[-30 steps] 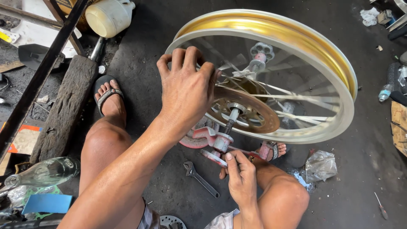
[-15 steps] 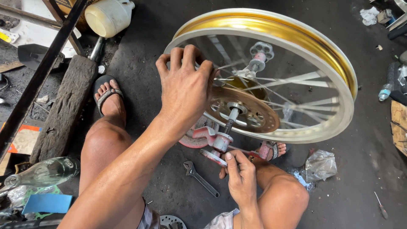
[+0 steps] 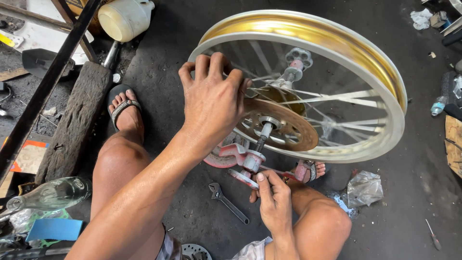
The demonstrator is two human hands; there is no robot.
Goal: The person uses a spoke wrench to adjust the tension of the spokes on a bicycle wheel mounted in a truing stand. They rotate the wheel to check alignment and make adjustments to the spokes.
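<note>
A gold spoked wheel rim (image 3: 337,43) stands tilted on a threaded axle (image 3: 262,139), held in a red stand (image 3: 231,154) on the dark floor. A round bronze-coloured disc (image 3: 288,130) sits at the hub. My left hand (image 3: 211,96) lies on the near left side of the rim, fingers curled over its edge. My right hand (image 3: 274,202) grips the lower end of the red stand, thumb pressed on it. The spokes look blurred. I sit on the floor with both knees bent around the stand.
An adjustable wrench (image 3: 228,202) lies on the floor between my legs. A wooden beam (image 3: 77,120), a glass bottle (image 3: 53,192) and a white jug (image 3: 125,17) are on the left. On the right lie a crumpled plastic bag (image 3: 363,188) and a small screwdriver (image 3: 433,234).
The wheel has turned on its axle and the spoke pattern has shifted. Both hands stay almost where they were.
</note>
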